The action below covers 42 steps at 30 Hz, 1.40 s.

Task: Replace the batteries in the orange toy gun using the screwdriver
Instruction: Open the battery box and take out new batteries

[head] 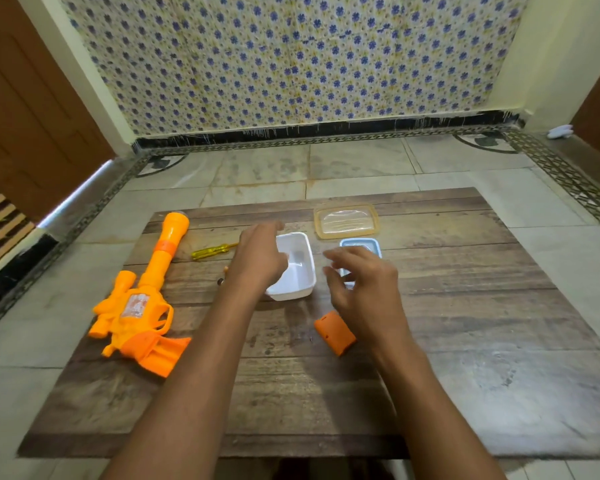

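Head view: left hand [260, 258] reaching into white tray [303, 271], fingers loosely curled, grip unclear; right hand [362, 285] spread, empty, above blue container [361, 244]. Orange toy gun [142, 299] well left on counter [465, 341], barrel pointing away; screwdriver [213, 251] just left of the left hand.

Two bare forearms are showing, ending in the left hand [257, 258] and right hand [364, 289]; the person is wearing no sleeves, rings, watch or gloves here.
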Motion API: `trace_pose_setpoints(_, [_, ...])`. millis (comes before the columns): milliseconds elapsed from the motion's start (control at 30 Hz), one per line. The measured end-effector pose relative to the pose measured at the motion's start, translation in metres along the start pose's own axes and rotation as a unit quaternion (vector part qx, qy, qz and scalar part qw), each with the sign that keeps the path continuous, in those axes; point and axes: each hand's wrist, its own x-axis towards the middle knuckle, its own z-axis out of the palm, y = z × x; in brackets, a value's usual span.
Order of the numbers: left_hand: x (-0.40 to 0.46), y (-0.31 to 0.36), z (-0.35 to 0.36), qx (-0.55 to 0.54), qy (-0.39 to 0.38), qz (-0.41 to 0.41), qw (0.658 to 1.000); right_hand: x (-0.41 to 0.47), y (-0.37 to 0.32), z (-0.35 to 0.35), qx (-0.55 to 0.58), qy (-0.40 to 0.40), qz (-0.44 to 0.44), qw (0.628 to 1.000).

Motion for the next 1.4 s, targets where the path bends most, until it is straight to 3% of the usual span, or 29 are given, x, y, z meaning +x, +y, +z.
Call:
trace_pose_setpoints(167, [-0.011,0.001,-0.003,0.005,-0.018,0.019,1.000,-0.003,-0.007,0.009,-0.023,-0.166,0.025,0.986])
trace_pose_setpoints(233, [-0.012,0.000,-0.003,-0.005,-0.014,0.020,1.000,-0.002,-0.008,0.010,-0.041,-0.193,0.034,0.980])
trace_pose_setpoints(367, [-0.018,-0.007,-0.007,-0.042,0.006,0.042,0.998,-0.003,-0.009,0.010,-0.066,-0.194,0.021,0.979])
trace_pose_setpoints(533, [-0.037,-0.039,-0.020,-0.071,0.112,0.003,0.991,-0.009,-0.014,0.014,-0.057,-0.153,-0.024,0.986])
trace_pose_setpoints(633, [-0.055,-0.061,-0.016,-0.038,0.078,-0.029,0.996,-0.008,-0.019,0.020,-0.065,-0.154,-0.053,0.985])
trace_pose_setpoints(833, [-0.058,-0.084,-0.007,0.113,-0.022,0.023,0.993,-0.005,-0.023,0.024,-0.121,-0.217,-0.072,0.966])
trace_pose_setpoints(1100, [-0.045,-0.084,0.002,0.158,0.032,0.018,0.987,-0.003,-0.027,0.027,-0.131,-0.230,-0.080,0.961])
trace_pose_setpoints(1400, [-0.045,-0.066,0.017,0.220,-0.007,0.000,0.975,0.000,-0.024,0.028,-0.121,-0.231,-0.085,0.962])
